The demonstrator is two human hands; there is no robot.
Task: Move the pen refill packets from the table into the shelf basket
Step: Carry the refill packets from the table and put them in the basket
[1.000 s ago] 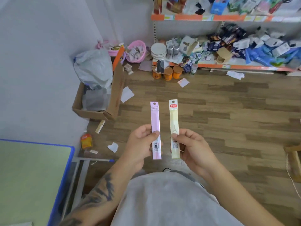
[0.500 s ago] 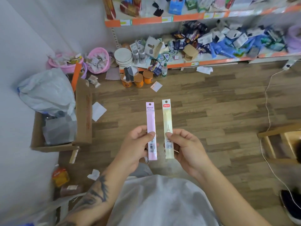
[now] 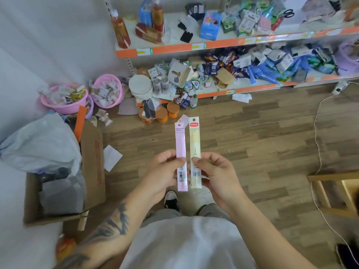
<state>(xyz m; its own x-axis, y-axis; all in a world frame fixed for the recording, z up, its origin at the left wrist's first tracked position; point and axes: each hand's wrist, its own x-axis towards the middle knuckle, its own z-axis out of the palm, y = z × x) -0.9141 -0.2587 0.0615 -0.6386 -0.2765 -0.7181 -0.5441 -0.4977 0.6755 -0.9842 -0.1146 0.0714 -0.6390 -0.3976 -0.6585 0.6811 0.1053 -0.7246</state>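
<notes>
Left hand (image 3: 165, 171) pinches the pink refill packet (image 3: 181, 152) near its lower half; right hand (image 3: 215, 171) pinches the cream refill packet (image 3: 194, 148). Both packets upright, side by side, over the wood floor (image 3: 252, 142), shelf (image 3: 213, 45) far.

A small shop's stockroom corner: metal shelves (image 3: 213, 45) with orange price-label strips, heaped packaged goods (image 3: 272, 61), pink basins (image 3: 108, 91) of packets, a cardboard box (image 3: 93, 162) on the floor.
</notes>
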